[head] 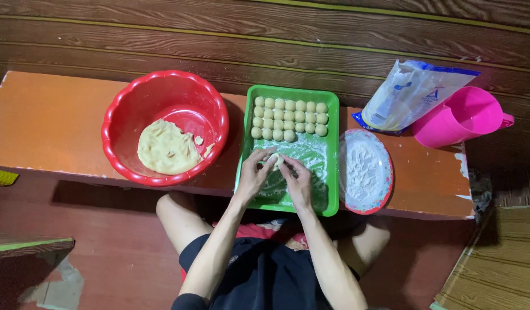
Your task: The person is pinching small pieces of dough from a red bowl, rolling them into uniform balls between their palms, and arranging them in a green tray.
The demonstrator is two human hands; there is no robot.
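Closest in, both hands are meeting over the near half of the green tray (333, 172): the left hand (254, 175) and the right hand (298, 179) are pinching a small dough piece (278, 161) between their fingertips, just above the floured tray floor. It is looking soft, light and tacky, so it is probably best cradled gently all round with dusted fingertips rather than squeezed. Farther back, finished dough balls (289, 119) are sitting in neat rows. Alongside on the orange tabletop (47, 126), a red bowl (164, 86) is holding more dough, and a flour plate (365, 170) is waiting at right, with a bag (411, 95) and pink jug (461, 116) beyond.
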